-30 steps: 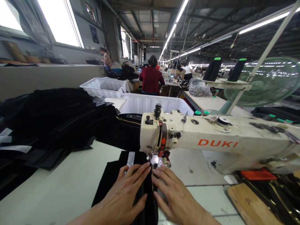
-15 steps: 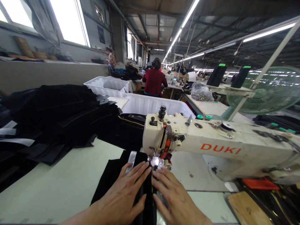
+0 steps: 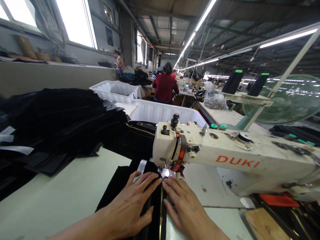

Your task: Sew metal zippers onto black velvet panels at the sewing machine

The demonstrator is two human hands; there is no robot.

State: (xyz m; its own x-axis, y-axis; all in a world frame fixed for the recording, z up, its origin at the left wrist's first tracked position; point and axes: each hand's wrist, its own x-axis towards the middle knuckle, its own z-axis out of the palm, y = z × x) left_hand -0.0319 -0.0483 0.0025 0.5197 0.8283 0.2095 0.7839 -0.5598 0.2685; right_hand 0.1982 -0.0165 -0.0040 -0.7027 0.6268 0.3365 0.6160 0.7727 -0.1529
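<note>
Black fabric (image 3: 113, 186) lies flat on the pale sewing table, its far end by the lit needle area of a cream sewing machine (image 3: 197, 141). Along its right side runs a zipper (image 3: 161, 213) with a gold line of teeth. My left hand (image 3: 136, 200) rests on the fabric with its fingers stretched toward the needle, beside a whitish strip (image 3: 141, 168). On the zipper's right edge lies my right hand (image 3: 183, 203), fingers extended and fingertips close to the presser foot. The needle itself is hidden by the machine head and my fingertips.
A large pile of black fabric pieces (image 3: 55, 116) covers the table's left side. White plastic bins (image 3: 165, 111) stand behind the machine. At right are a wooden block (image 3: 266, 225), a red tray (image 3: 278, 200), thread cones (image 3: 232, 82) and a green fan (image 3: 282, 100). A person in dark red (image 3: 165, 86) sits ahead.
My right hand's fingers have drawn closer together near the presser foot. More of the gold zipper line shows between my hands. The left hand has barely shifted.
</note>
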